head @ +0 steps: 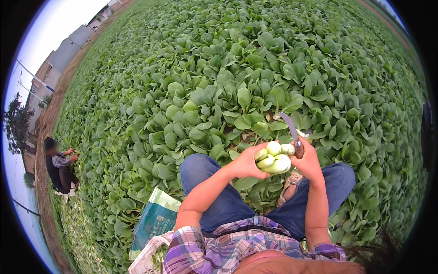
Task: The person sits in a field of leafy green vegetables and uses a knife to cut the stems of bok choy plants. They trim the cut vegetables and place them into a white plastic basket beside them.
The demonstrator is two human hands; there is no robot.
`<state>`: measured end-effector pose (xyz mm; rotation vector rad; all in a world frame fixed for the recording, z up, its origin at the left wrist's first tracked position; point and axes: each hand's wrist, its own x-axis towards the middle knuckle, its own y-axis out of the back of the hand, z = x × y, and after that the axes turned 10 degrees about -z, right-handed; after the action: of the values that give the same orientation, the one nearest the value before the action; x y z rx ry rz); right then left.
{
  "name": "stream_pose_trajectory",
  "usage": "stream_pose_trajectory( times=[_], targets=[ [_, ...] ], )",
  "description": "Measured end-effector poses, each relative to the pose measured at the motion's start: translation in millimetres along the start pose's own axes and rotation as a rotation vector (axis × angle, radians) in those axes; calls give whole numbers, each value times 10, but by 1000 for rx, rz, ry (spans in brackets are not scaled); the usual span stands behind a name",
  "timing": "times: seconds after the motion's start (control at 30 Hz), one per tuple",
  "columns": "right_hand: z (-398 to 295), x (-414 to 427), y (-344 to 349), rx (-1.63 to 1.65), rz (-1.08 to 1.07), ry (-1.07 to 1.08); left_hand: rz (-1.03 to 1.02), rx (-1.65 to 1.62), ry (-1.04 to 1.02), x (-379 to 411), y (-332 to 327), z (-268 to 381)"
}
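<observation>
My left hand (248, 162) is wrapped around a bunch of bok choy (275, 159) above my knees, the pale stem bases facing up and the leaves hanging below. The handle of a small curved knife (291, 125) is in my right hand (306, 159), with its blade pointing up and away from me. The fingers of my right hand are against the right side of the bunch. Just beyond both hands, cut stems and loose leaves lie low among the growing bok choy plants (244, 97).
A white plastic crate (149, 255) with some greens stands at my lower left, beside a green and white woven sack (154, 219) bearing writing. Another person (60, 167) crouches at the field's far left edge. Dense plants surround my legs.
</observation>
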<state>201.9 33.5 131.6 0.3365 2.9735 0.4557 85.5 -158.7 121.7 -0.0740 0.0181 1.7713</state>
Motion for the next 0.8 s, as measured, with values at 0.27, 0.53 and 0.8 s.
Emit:
stream_pose_trajectory(
  times=[0.27,0.53,0.8],
  targets=[
    [119,32,43,-313,156,-21,126,5,30,22,15,-116],
    [158,50,147,-439,328,-45,254,-157,101,-1,31,-45],
    [69,-55,117,-331,251,171,239,-387,51,-15,85,-93]
  ],
)
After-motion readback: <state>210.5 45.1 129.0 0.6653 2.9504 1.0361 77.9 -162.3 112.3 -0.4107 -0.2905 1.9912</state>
